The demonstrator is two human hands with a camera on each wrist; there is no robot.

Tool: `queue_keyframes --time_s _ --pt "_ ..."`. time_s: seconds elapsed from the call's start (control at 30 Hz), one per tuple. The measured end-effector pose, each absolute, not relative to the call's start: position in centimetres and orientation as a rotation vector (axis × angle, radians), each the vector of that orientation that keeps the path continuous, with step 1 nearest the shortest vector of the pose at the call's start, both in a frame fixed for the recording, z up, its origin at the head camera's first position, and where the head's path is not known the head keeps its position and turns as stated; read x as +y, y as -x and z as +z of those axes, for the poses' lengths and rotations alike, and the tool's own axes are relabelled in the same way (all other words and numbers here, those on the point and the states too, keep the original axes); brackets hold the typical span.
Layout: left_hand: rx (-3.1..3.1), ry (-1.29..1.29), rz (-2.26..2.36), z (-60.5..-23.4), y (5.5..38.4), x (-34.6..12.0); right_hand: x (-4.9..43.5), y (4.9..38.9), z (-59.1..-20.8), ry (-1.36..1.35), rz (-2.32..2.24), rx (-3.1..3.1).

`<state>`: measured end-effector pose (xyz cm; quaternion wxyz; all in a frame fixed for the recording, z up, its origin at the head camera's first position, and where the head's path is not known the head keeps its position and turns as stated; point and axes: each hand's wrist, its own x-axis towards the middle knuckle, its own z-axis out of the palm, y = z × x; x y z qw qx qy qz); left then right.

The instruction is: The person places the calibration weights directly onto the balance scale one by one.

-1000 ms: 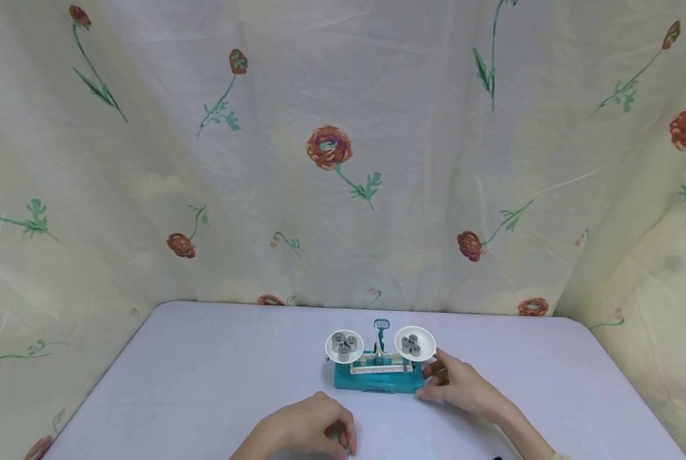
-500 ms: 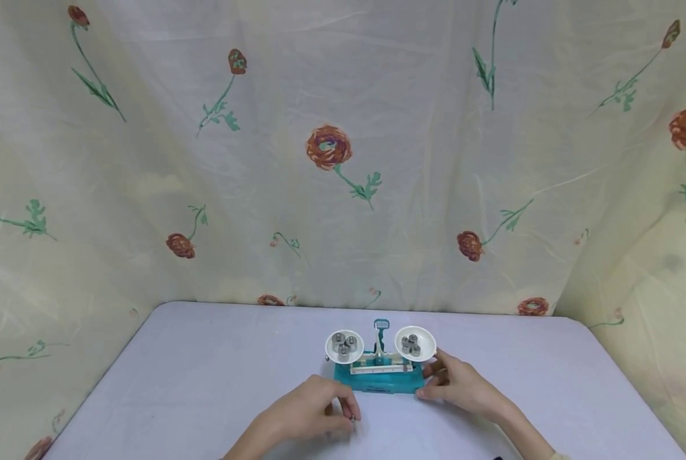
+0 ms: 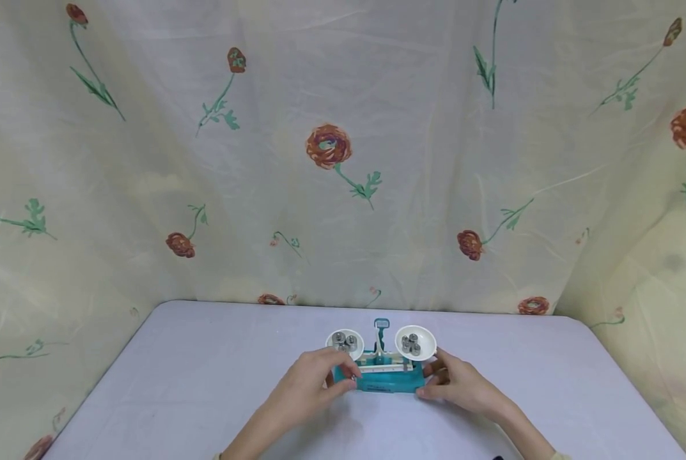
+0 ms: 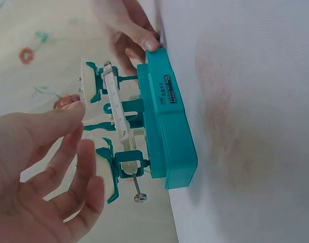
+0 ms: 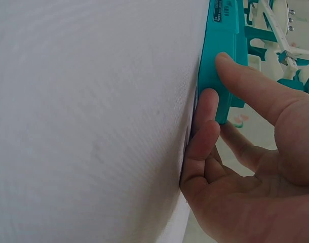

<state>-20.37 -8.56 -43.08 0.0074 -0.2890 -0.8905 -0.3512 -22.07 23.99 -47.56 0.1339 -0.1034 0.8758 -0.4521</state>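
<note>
A teal balance scale (image 3: 391, 383) with two white pans stands on the table. My left hand (image 3: 311, 383) is in front of the scale's left end, thumb and forefinger pinching a small metal weight (image 3: 353, 378), mostly covered by the fingertips. Behind those fingers, the left pan (image 3: 329, 345) bears several metal weights (image 3: 339, 338), partly hidden. Smaller weights (image 3: 413, 349) sit in the right pan (image 3: 427, 338). At the base's right end, my right hand (image 5: 291, 131) grips the teal base (image 5: 211, 55), thumb on its front face and fingers curled around the end.
The scale's beam (image 4: 116, 104) and an adjusting screw (image 4: 139, 197) stick out near my left fingers. A pale cloth covers the table (image 3: 204, 370). Flower-printed curtains (image 3: 412, 191) hang behind it and at both sides. A small dark object (image 3: 497, 458) shows at the bottom edge.
My left hand has moved forward and up from the table's near side to the scale's left pan, carrying the small weight. The right hand has stayed on the base.
</note>
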Motion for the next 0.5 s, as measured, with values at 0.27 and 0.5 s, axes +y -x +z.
queue_keyframes --time_s 0.27,0.5 --pt "-2.662 0.710 -1.004 -42.9 20.3 -8.1 23.9 22.0 -47.6 0.288 -1.304 2.541" --pt "-2.676 0.610 -0.900 -42.5 20.7 -7.4 23.9 22.0 -47.5 0.289 -1.321 2.530"
